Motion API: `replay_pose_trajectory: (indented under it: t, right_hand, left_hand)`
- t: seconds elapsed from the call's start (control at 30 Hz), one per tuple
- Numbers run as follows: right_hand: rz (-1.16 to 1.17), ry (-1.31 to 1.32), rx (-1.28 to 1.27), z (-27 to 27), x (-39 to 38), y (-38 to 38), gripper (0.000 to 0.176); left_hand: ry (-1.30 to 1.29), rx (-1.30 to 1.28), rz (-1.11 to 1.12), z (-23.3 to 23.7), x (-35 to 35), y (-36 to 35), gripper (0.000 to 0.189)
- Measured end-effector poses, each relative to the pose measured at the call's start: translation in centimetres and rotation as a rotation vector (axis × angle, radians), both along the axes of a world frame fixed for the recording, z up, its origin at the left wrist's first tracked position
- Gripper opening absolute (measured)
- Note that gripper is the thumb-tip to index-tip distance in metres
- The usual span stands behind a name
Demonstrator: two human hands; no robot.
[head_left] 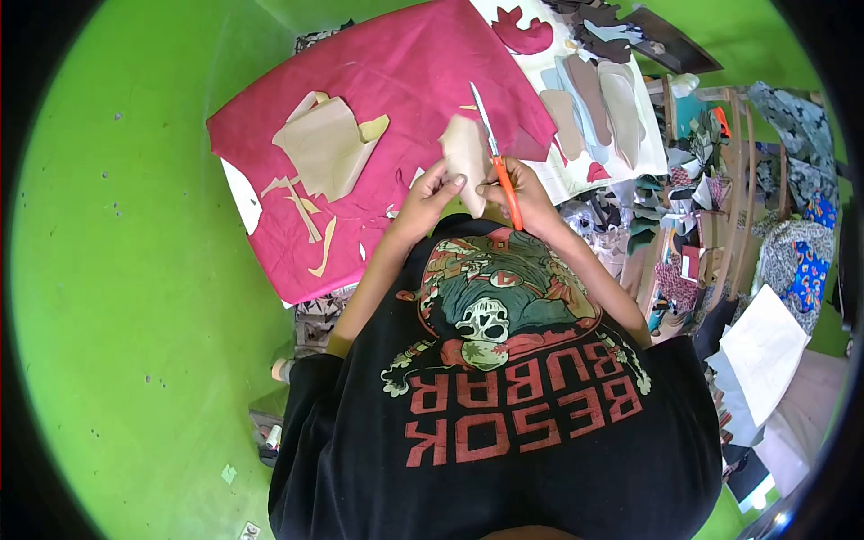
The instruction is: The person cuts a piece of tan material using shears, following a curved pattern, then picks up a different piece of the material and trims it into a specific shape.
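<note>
My left hand pinches a cut beige piece of sheet material between thumb and fingers, in front of my chest. My right hand is closed on scissors with orange handles; their blades point away from me, up and slightly left. The right thumb and fingertips also meet the piece's right edge near its lower end. Beneath both hands lies a large dark red sheet. On it, to the left, rests a larger folded beige sheet with a yellowish underside.
Narrow offcuts lie on the red sheet at left. Sole-shaped pieces in brown, grey and light blue rest on white material at right. A red scrap is at the back. Wooden racks with mixed scraps stand at right; a green wall bounds the left.
</note>
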State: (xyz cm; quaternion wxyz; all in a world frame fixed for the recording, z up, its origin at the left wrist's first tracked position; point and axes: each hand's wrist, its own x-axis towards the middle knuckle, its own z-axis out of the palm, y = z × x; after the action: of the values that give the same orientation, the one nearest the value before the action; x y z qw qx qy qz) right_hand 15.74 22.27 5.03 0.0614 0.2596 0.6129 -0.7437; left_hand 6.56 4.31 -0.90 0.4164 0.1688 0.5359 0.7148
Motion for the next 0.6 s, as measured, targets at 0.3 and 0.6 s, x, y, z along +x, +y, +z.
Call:
replay_pose_trajectory:
  t: [0.3,0.6]
  right_hand:
    - [0.166,-0.188,0.172,2.6,1.1,0.4,0.034]
    - [0.57,-0.144,0.287,3.6,3.3,2.4,0.059]
  left_hand:
    - [-0.077,0.116,0.316,0.9,-1.2,-0.4,0.04]
    - [-0.053,0.118,0.475,1.6,-1.6,-1.5,0.056]
